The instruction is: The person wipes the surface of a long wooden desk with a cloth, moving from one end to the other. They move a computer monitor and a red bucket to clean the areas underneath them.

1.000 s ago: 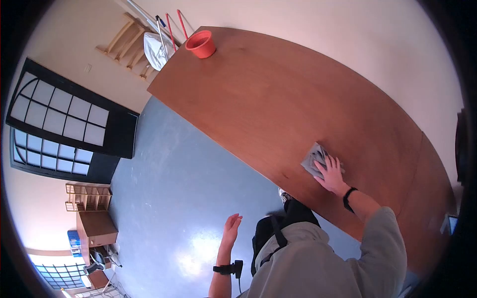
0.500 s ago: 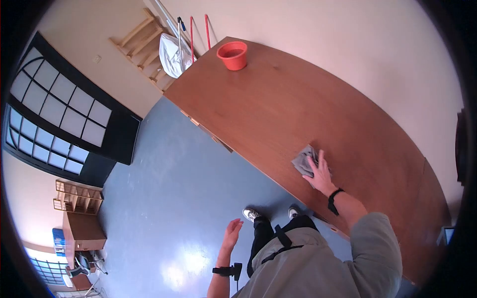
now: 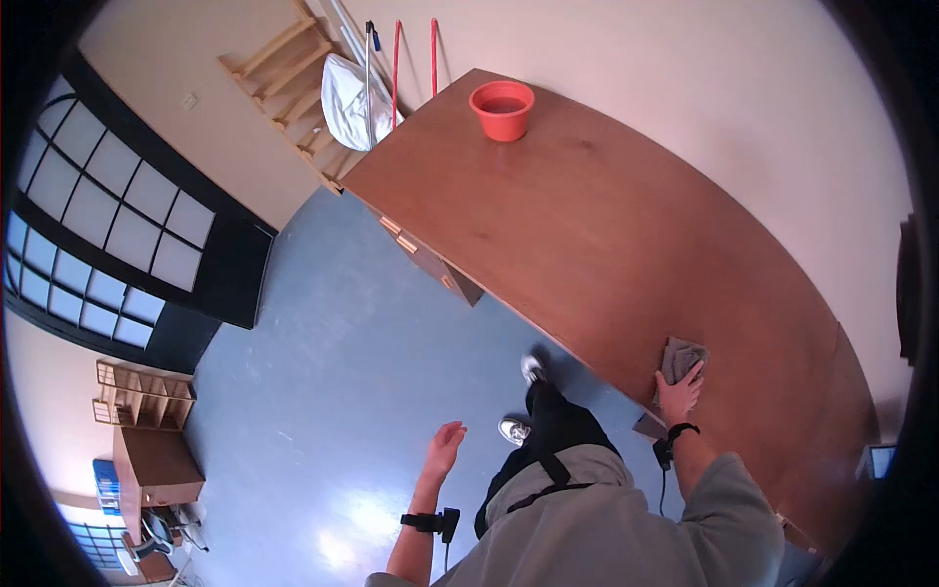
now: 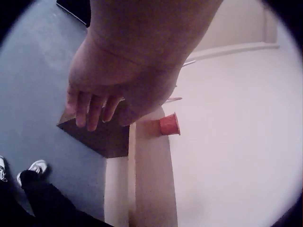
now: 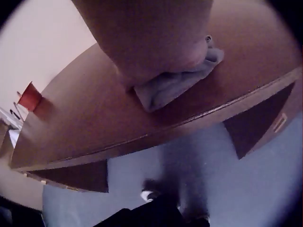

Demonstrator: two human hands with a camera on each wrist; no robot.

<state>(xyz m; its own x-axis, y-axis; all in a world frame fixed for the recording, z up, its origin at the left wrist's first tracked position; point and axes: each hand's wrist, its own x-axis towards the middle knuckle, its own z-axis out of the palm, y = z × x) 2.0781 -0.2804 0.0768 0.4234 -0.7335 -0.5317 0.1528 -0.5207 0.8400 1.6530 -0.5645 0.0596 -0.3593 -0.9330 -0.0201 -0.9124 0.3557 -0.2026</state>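
Observation:
A folded grey cloth lies on the brown desk, near the front edge. My right hand presses down on it with the fingers spread over its top. In the right wrist view the cloth sticks out from beneath the hand, and the fingers are hidden there. My left hand hangs in the air in front of my body, away from the desk, fingers loose and holding nothing. The left wrist view also shows its relaxed fingers.
An orange-red bucket stands at the desk's far left end. Beyond that end, red poles, a silvery bag and a wooden rack lean by the wall. Drawers sit under the desk, over a blue-grey floor.
My right hand has slid the cloth first slightly left, then right and toward the desk's front edge. My feet have shifted, and the bucket appears farther right in view. The left hand still hangs loose.

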